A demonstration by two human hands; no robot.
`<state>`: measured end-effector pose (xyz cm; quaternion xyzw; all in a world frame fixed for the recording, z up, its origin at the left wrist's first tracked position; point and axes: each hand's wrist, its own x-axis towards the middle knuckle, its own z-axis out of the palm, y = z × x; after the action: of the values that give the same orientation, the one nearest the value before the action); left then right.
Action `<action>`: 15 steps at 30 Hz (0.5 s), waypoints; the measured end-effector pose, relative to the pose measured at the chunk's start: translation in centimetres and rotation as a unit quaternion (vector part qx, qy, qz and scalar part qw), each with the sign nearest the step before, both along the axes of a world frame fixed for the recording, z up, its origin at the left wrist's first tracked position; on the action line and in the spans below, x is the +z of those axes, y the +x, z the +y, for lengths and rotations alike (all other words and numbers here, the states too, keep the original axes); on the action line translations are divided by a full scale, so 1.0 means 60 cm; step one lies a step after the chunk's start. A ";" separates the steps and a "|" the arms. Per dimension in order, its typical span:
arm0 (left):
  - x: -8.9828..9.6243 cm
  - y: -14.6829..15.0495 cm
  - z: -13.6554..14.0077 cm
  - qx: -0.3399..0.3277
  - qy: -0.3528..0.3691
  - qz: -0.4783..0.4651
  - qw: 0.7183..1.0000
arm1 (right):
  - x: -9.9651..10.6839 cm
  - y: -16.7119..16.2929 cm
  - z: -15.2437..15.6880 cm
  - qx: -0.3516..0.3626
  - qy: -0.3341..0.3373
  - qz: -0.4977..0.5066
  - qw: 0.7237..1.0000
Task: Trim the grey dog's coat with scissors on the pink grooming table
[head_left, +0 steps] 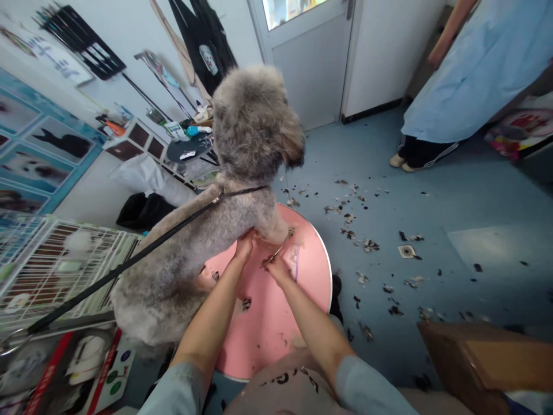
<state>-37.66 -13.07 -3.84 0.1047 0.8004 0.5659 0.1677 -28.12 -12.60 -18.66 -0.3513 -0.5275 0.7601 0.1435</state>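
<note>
A grey, curly-haired dog (207, 219) stands on a round pink table (276, 323), its head turned away from me. My left hand (245, 245) is closed at the dog's front leg, under the chest, with its fingertips partly hidden by fur. In my right hand (277, 270) is a pair of scissors (281, 249), its blades pointing up to the paw of the outstretched front leg (272, 226). A dark leash (155, 244) runs from the dog's neck to a metal ring at the lower left. Tufts of cut hair (246, 304) lie on the table.
Clumps of hair (370, 245) are scattered over the blue floor. Another person in a blue gown (470, 80) stands at the upper right. A wire cage (78, 259) is at the left, a small black table (190, 148) behind the dog, and a brown box (501, 357) at the lower right.
</note>
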 end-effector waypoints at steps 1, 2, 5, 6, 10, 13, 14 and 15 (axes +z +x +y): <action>-0.003 -0.001 -0.001 -0.002 0.001 -0.003 1.000 | 0.003 -0.001 -0.001 -0.010 0.005 -0.002 1.000; -0.005 -0.002 -0.001 -0.004 0.001 -0.006 1.000 | 0.008 -0.003 -0.002 -0.023 0.017 0.000 1.000; -0.006 -0.001 -0.003 -0.003 -0.004 -0.008 1.000 | 0.026 -0.011 -0.005 -0.056 0.084 0.015 0.995; -0.004 0.000 -0.004 -0.003 -0.009 -0.007 1.000 | 0.032 -0.014 -0.005 -0.054 0.102 0.021 0.993; 0.004 0.003 -0.003 -0.001 -0.013 -0.002 1.000 | 0.054 -0.021 -0.001 -0.055 0.121 0.043 0.990; 0.004 0.003 -0.002 0.003 -0.012 -0.009 1.000 | 0.064 -0.023 -0.001 -0.061 0.164 0.030 0.984; 0.003 0.002 -0.001 0.003 -0.011 -0.014 1.000 | 0.066 -0.025 -0.001 -0.061 0.180 0.019 0.982; 0.003 0.002 -0.001 0.004 -0.009 -0.016 1.000 | 0.067 -0.027 -0.001 -0.062 0.193 0.009 0.979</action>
<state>-37.51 -13.10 -3.69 0.0907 0.8030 0.5611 0.1793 -29.73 -12.64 -14.64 -0.3419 -0.6399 0.6372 0.2599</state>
